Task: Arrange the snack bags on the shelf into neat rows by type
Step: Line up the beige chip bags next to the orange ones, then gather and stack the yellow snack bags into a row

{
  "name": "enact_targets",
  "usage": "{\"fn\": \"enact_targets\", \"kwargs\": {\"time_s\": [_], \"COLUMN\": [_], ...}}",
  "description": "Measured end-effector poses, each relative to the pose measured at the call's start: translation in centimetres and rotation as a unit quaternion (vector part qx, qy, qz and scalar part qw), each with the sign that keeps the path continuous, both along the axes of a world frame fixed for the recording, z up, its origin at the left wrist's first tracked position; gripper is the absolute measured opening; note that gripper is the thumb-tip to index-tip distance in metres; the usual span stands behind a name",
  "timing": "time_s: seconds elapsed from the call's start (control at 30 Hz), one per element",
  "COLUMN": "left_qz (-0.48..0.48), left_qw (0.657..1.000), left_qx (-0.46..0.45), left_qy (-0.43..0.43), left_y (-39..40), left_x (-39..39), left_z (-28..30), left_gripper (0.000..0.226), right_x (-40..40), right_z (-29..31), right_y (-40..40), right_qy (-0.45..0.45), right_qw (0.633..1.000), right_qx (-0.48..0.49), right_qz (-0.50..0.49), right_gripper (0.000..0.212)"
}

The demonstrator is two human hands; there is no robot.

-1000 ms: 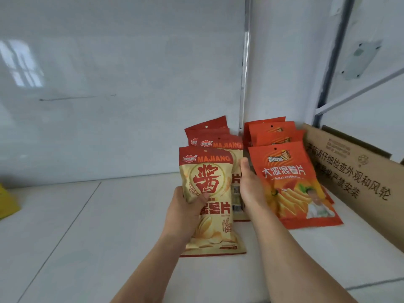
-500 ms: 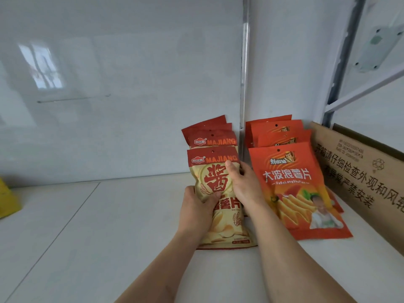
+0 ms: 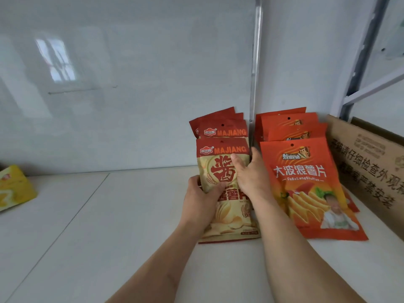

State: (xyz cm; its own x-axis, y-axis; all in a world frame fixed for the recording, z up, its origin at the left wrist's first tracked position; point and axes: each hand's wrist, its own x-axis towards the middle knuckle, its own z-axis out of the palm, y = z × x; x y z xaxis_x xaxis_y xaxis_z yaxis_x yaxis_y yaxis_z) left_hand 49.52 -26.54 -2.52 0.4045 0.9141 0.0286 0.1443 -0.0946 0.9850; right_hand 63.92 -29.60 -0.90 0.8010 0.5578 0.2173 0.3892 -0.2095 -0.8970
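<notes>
MAJIANG bag (image 3: 227,217) at row's front, fingers of left hand (image 3: 200,204) and right hand (image 3: 249,178) clamped on it.

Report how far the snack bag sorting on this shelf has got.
Done: the orange bags stand in one row, more MAJIANG bags in another. In hand: left hand and right hand grip the front MAJIANG bag, seating it. Left: the yellow bag lies apart at far left.

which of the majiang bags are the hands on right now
The front Majiang bag, nearest the camera: the left hand grips its left edge, the right hand holds its right side.
</notes>
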Motion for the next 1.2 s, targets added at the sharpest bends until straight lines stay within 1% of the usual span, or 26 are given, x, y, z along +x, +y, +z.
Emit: {"fn": "enact_targets", "kwargs": {"time_s": [0.03, 0.1, 0.17, 0.23, 0.3, 0.37, 0.47, 0.53, 0.63, 0.77, 0.9, 1.0, 1.07, 1.2], "left_qz": [0.003, 0.021, 0.046, 0.067, 0.085, 0.106, 0.124, 0.135, 0.145, 0.165, 0.190, 0.200, 0.218, 0.273], "left_qw": [1.000, 0.999, 0.993, 0.980, 0.958, 0.928, 0.880, 0.856, 0.829, 0.812, 0.810, 0.818, 0.824, 0.839], "left_qx": [0.004, 0.037, 0.087, 0.144, 0.201, 0.253, 0.318, 0.346, 0.371, 0.378, 0.366, 0.344, 0.324, 0.273], "left_qy": [0.001, 0.025, 0.066, 0.122, 0.184, 0.252, 0.330, 0.360, 0.393, 0.412, 0.417, 0.416, 0.410, 0.382], "left_y": [0.0, 0.3, 1.0, 1.9, 3.1, 4.2, 6.2, 7.8, 10.0, 13.1, 15.5, 17.3, 18.5, 21.4], "left_x": [-0.4, -1.6, -3.2, -5.2, -7.6, -10.5, -15.5, -19.1, -24.2, -31.8, -38.4, -42.5, -44.8, -48.6], "left_z": [0.1, 0.3, 0.7, 1.1, 1.4, 1.9, 2.5, 2.7, 2.9, 3.1, 3.1, 2.9, 2.8, 2.2], "left_gripper": [0.055, 0.057, 0.053, 0.046, 0.039, 0.034, 0.034, 0.033, 0.033, 0.031, 0.031, 0.031, 0.031, 0.035], "right_x": [-0.3, -1.1, -2.2, -3.9, -6.1, -8.9, -13.8, -17.4, -22.7, -30.5, -37.0, -41.3, -43.9, -48.8], "right_z": [0.3, 1.0, 1.7, 2.4, 3.1, 3.2, 2.7, 2.1, 1.2, 1.0, 1.0, 0.9, 0.7, 0.0], "right_y": [0.0, -0.3, -0.4, -0.1, 0.7, 2.0, 4.3, 5.9, 8.3, 12.0, 15.3, 17.6, 19.1, 22.8], "right_qy": [-0.020, -0.089, -0.191, -0.280, -0.350, -0.396, -0.427, -0.434, -0.431, -0.433, -0.411, -0.383, -0.343, -0.237], "right_qw": [1.000, 0.995, 0.978, 0.954, 0.931, 0.911, 0.889, 0.878, 0.870, 0.859, 0.863, 0.871, 0.884, 0.903], "right_qx": [-0.013, -0.034, -0.065, -0.090, -0.098, -0.112, -0.136, -0.153, -0.177, -0.189, -0.191, -0.190, -0.188, -0.223], "right_qz": [-0.010, -0.030, -0.054, -0.062, -0.034, 0.011, 0.092, 0.132, 0.161, 0.198, 0.223, 0.240, 0.256, 0.281], "right_gripper": [0.074, 0.078, 0.074, 0.063, 0.048, 0.036, 0.033, 0.033, 0.034, 0.035, 0.035, 0.035, 0.037, 0.046]}}
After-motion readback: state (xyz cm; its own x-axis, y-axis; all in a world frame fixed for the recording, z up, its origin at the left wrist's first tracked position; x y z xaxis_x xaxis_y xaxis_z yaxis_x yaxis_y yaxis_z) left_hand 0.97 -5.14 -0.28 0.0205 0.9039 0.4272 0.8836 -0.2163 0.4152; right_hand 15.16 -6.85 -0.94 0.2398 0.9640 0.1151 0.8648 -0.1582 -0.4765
